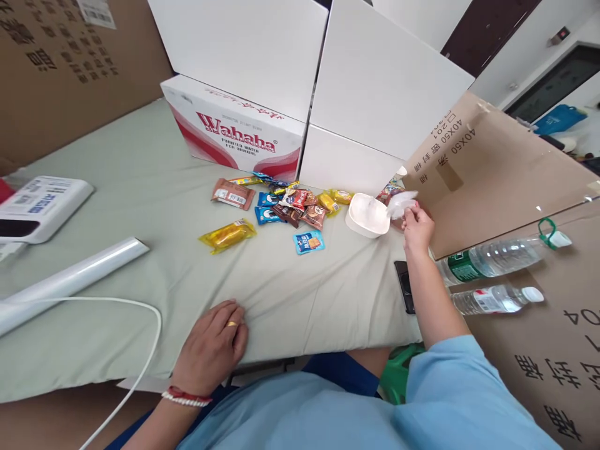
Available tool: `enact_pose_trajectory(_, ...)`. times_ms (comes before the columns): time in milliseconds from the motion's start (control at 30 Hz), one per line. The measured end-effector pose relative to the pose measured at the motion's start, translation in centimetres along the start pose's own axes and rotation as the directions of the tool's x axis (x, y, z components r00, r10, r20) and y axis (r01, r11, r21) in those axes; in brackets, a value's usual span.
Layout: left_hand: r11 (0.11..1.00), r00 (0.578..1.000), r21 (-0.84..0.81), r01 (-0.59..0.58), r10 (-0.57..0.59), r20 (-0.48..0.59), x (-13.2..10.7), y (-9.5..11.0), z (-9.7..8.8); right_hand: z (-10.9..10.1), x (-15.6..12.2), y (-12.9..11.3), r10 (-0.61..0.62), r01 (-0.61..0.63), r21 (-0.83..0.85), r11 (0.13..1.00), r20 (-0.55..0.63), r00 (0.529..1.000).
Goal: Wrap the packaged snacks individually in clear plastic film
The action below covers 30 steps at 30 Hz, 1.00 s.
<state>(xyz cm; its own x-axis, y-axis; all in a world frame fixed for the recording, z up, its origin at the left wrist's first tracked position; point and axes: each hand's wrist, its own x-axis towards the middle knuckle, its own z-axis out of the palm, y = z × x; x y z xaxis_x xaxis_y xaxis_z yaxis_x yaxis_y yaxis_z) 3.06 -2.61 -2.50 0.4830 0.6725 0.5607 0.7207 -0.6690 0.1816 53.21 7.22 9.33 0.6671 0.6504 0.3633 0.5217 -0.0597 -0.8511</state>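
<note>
My right hand [418, 229] reaches to the far right of the table, its fingers pinched on a crumpled translucent plastic bag [402, 203]. Just left of it stands a small white bowl [360, 230] with something clear in it that I cannot make out. My left hand [213, 344] lies palm down at the table's front edge, holding nothing, its fingers loosely bent. Beyond it is a yellow-wrapped snack [229, 235]. A blue snack packet [309, 242] lies left of the bowl, in front of a pile of wrapped snacks [295, 203]. A brown packet [233, 194] is at the pile's left.
White boxes [365, 81] and a Wahaha carton [234, 134] wall off the back. Cardboard [473, 169] stands at the right, near two water bottles [506, 256] and a black phone [404, 287]. A plastic-film roll [75, 281], white cable [157, 325] and white device [47, 206] lie left.
</note>
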Motion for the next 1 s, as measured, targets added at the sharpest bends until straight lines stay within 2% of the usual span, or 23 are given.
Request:
enact_pose_trajectory(33, 1.000, 1.000, -0.018, 0.009, -0.009, 0.001, -0.1, 0.0, 0.0, -0.2, -2.0, -0.3, 0.064, -0.060, 0.176, 0.983, -0.017, 0.998)
enact_pose_trajectory(100, 0.995, 0.998, -0.078, 0.056, -0.056, -0.004, -0.2, 0.2, -0.2, 0.0, -6.8, -0.9, 0.183, -0.195, 0.414, 0.889, 0.068, 0.981)
enact_pose_trajectory(167, 0.967, 0.984, -0.191, 0.167, -0.175, -0.024, -0.1, 0.8, -0.5, 0.7, -12.4, -1.4, 0.269, -0.346, 0.475, 0.809, 0.226, 0.936)
enact_pose_trajectory(233, 0.875, 0.938, -0.364, 0.320, -0.347, -0.012, 0.3, 2.0, -0.7, 1.6, -17.8, -2.1, 0.346, -0.475, 0.437, 0.764, 0.345, 0.873)
enact_pose_trajectory(300, 0.715, 0.885, -0.549, 0.432, -0.452, 0.107, 1.1, 3.6, -0.5, 2.6, -22.6, -2.9, 0.388, -0.551, 0.352, 0.757, 0.437, 0.812)
enact_pose_trajectory(367, 0.496, 0.854, -0.713, 0.495, -0.431, 0.293, 2.1, 5.0, 0.1, 3.3, -26.3, -3.7, 0.387, -0.583, 0.261, 0.769, 0.536, 0.750)
enact_pose_trajectory(400, 0.418, 0.836, -0.738, 0.530, -0.403, 0.372, 2.6, 5.6, 0.4, 3.6, -27.6, -4.1, 0.378, -0.588, 0.223, 0.777, 0.582, 0.720)
enact_pose_trajectory(500, 0.339, 0.781, -0.713, 0.614, -0.390, 0.487, 3.5, 6.1, 1.4, 4.0, -29.7, -4.7, 0.348, -0.583, 0.164, 0.795, 0.665, 0.661)
enact_pose_trajectory(633, 0.214, 0.721, -0.722, 0.658, -0.457, 0.521, 3.3, 5.4, 1.7, 3.6, -29.2, -4.3, 0.337, -0.582, 0.152, 0.799, 0.688, 0.642)
enact_pose_trajectory(667, 0.173, 0.701, -0.727, 0.664, -0.481, 0.526, 3.2, 5.2, 1.6, 3.3, -28.7, -4.1, 0.338, -0.574, 0.161, 0.803, 0.671, 0.660)
enact_pose_trajectory(733, 0.092, 0.662, -0.737, 0.670, -0.523, 0.537, 2.9, 4.8, 1.5, 2.7, -27.0, -3.8, 0.333, -0.532, 0.218, 0.818, 0.574, 0.748)
enact_pose_trajectory(800, 0.041, 0.641, -0.746, 0.664, -0.546, 0.540, 2.8, 4.6, 1.4, 2.1, -24.3, -3.6, 0.296, -0.428, 0.318, 0.846, 0.388, 0.873)
enact_pose_trajectory(867, 0.040, 0.644, -0.756, 0.653, -0.554, 0.527, 2.8, 4.6, 1.4, 1.8, -20.5, -3.4, 0.203, -0.244, 0.394, 0.886, 0.145, 0.968)
enact_pose_trajectory(933, 0.066, 0.655, -0.759, 0.648, -0.558, 0.510, 2.8, 4.7, 1.4, 1.9, -15.5, -3.1, 0.072, -0.036, 0.365, 0.930, -0.085, 0.994)
enact_pose_trajectory(1000, 0.088, 0.663, -0.759, 0.645, -0.559, 0.498, 2.9, 4.8, 1.4, 2.1, -10.0, -2.6, -0.038, 0.092, 0.220, 0.971, -0.237, 0.971)
